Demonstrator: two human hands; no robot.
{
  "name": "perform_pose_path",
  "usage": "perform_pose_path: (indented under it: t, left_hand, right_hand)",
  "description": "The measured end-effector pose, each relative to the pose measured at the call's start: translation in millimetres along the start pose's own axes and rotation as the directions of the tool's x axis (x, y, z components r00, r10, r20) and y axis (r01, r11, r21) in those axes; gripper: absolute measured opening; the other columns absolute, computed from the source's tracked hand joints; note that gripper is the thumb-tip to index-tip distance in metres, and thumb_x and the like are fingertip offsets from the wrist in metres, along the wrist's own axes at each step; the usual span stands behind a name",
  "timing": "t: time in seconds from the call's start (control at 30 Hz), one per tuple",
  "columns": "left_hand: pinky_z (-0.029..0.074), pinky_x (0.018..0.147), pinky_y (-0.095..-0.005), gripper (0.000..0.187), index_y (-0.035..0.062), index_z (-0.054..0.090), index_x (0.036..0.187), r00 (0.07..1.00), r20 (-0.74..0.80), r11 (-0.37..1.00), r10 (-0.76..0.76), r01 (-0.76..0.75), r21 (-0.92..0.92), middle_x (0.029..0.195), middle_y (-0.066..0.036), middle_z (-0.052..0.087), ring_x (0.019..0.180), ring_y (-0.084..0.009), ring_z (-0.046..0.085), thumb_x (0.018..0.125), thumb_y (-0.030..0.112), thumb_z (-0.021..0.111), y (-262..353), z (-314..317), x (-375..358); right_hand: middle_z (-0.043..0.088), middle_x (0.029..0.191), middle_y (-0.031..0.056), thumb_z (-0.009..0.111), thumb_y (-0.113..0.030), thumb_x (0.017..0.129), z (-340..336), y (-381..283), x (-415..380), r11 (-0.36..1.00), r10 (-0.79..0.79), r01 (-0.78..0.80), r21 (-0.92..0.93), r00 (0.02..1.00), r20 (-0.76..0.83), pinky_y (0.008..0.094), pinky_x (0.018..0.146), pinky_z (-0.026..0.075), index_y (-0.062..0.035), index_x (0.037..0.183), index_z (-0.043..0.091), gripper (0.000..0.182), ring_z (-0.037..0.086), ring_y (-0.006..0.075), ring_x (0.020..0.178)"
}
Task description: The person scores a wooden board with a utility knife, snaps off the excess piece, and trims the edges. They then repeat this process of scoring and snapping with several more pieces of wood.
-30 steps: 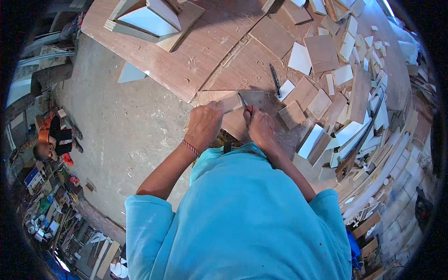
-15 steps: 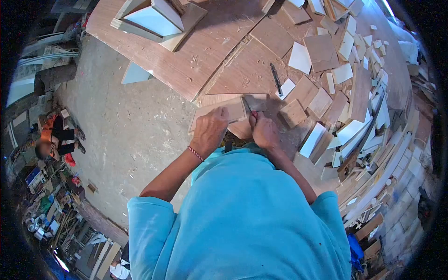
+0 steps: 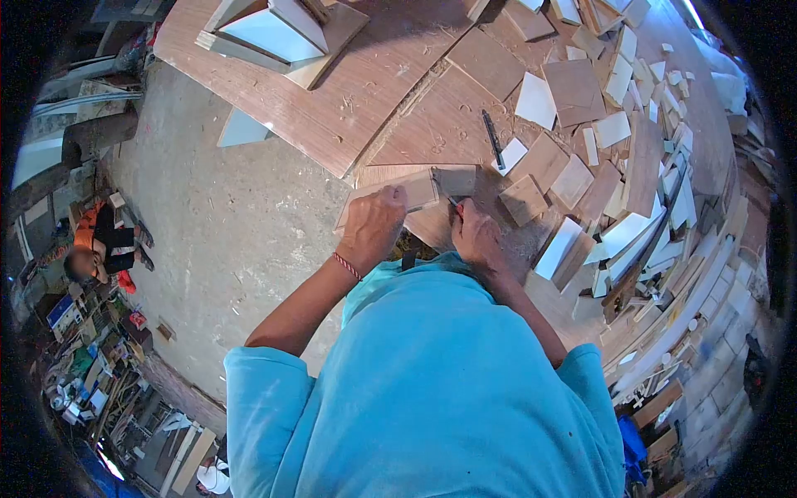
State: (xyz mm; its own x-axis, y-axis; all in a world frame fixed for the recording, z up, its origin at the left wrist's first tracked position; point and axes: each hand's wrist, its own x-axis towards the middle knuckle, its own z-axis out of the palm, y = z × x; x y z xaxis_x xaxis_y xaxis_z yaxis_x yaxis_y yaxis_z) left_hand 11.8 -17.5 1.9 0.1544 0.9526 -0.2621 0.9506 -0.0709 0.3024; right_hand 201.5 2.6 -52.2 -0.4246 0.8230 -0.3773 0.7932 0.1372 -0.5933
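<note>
My left hand (image 3: 374,226) grips a rectangular wooden block (image 3: 422,191), its fingers closed over the top near the right end. The block lies tilted over a larger light wood board (image 3: 382,174) at the table's near edge. Just right of the block's end, my right hand (image 3: 479,235) is closed around a slim tool (image 3: 453,201). Only its thin tip shows, pointing toward the block; the rest is hidden in the fingers. A black pen (image 3: 492,139) lies on the table beyond my right hand.
Many wood and white-faced offcuts (image 3: 573,178) pile up on the right. Wood shavings lie on the brown tabletop (image 3: 332,108). A box-like wooden assembly (image 3: 278,37) stands at the far left. Across the concrete floor (image 3: 224,216), a person (image 3: 100,241) sits among clutter.
My right hand has drawn slightly away from the block's end toward the right, taking the slim tool with it. My left hand keeps its hold on the block, almost unmoved.
</note>
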Motion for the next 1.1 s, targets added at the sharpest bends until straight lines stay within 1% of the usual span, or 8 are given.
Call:
perform_pose_path:
  t: [0.1,0.27,0.4,0.5,0.57,0.7,0.97,1.1]
  left_hand:
    - [0.048,0.054,-0.0356,0.02,0.0003,0.054,0.087,1.0,0.004,1.0,-0.004,0.004,0.005,0.08,-0.015,0.057,0.063,-0.028,0.059,0.066,0.003,0.051,-1.1,0.2,1.6]
    - [0.048,0.052,-0.0359,0.014,0.0018,0.053,0.082,1.0,-0.011,1.0,-0.014,0.014,-0.014,0.075,-0.014,0.056,0.062,-0.0283,0.059,0.068,0.002,0.05,-1.4,-0.9,2.6]
    - [0.047,0.051,-0.036,0.014,0.0018,0.053,0.082,1.0,-0.013,1.0,-0.006,0.006,-0.02,0.073,-0.014,0.056,0.061,-0.0283,0.058,0.068,0.001,0.05,-2.6,-1.1,2.6]
    - [0.047,0.051,-0.036,0.016,0.0019,0.053,0.083,0.999,-0.044,0.999,0.032,-0.034,-0.043,0.072,-0.013,0.055,0.06,-0.0282,0.058,0.067,0.001,0.051,-2.2,-3.0,2.6]
    - [0.047,0.051,-0.0361,0.016,0.0023,0.054,0.083,1.0,-0.003,1.0,-0.019,0.019,-0.017,0.072,-0.013,0.055,0.061,-0.0281,0.058,0.067,0.001,0.051,-1.2,-2.6,3.1]
    - [0.047,0.052,-0.0361,0.016,0.0026,0.053,0.083,0.999,-0.034,1.0,0.014,-0.015,-0.026,0.071,-0.013,0.055,0.061,-0.0282,0.058,0.068,0.002,0.051,-3.3,-0.3,2.4]
    - [0.045,0.05,-0.0371,0.014,0.0059,0.055,0.084,0.997,-0.074,0.996,-0.003,-0.004,-0.086,0.068,-0.011,0.055,0.061,-0.0281,0.057,0.07,0.004,0.052,-6.7,2.5,4.6]
    - [0.044,0.05,-0.0374,0.012,0.007,0.055,0.083,0.998,-0.064,0.997,-0.013,0.009,-0.072,0.066,-0.011,0.055,0.061,-0.0282,0.057,0.071,0.005,0.052,-7.1,5.4,5.8]
  right_hand:
    - [0.058,0.071,0.0207,0.05,-0.019,0.079,1.2,-3.5,4.8,0.999,0.047,-0.047,-0.014,0.999,0.02,0.0467,0.059,0.044,-0.0028,0.089,0.046,0.019,0.058,0.0369,0.066]
    - [0.057,0.072,0.0244,0.041,-0.023,0.084,7.9,-7.5,19.3,0.986,0.13,-0.123,-0.11,0.99,0.061,0.048,0.063,0.044,-0.0005,0.085,0.049,0.024,0.057,0.0395,0.07]
    - [0.057,0.068,0.0233,0.045,-0.02,0.082,13.2,-5.6,21.8,0.994,0.048,-0.052,-0.098,0.998,-0.041,0.0464,0.058,0.043,-0.0004,0.078,0.049,0.02,0.057,0.0386,0.066]
    - [0.057,0.069,0.0239,0.045,-0.021,0.082,13.7,-4.9,23.5,0.997,0.064,-0.065,-0.05,0.997,-0.034,0.0472,0.058,0.043,-0.0008,0.081,0.049,0.021,0.057,0.0394,0.067]
    - [0.057,0.07,0.0244,0.044,-0.023,0.082,9.9,-11.1,25.6,0.991,0.123,-0.122,-0.047,0.992,0.007,0.0483,0.06,0.043,-0.0012,0.084,0.05,0.023,0.057,0.0399,0.068]
    - [0.056,0.071,0.0249,0.042,-0.023,0.083,13.8,-12.4,25.9,0.992,0.1,-0.105,-0.07,0.993,-0.069,0.0492,0.06,0.044,-0.0018,0.086,0.051,0.023,0.057,0.0403,0.069]
    - [0.058,0.076,0.023,0.043,-0.025,0.083,8.7,-16.0,13.4,0.979,0.204,-0.204,-0.002,0.978,0.053,0.0472,0.064,0.044,-0.0017,0.092,0.049,0.025,0.058,0.0372,0.072]
    - [0.058,0.076,0.0228,0.045,-0.026,0.082,-4.3,-23.6,1.2,0.985,0.155,-0.156,0.08,0.988,0.02,0.0476,0.064,0.044,-0.0011,0.092,0.049,0.026,0.057,0.0387,0.072]
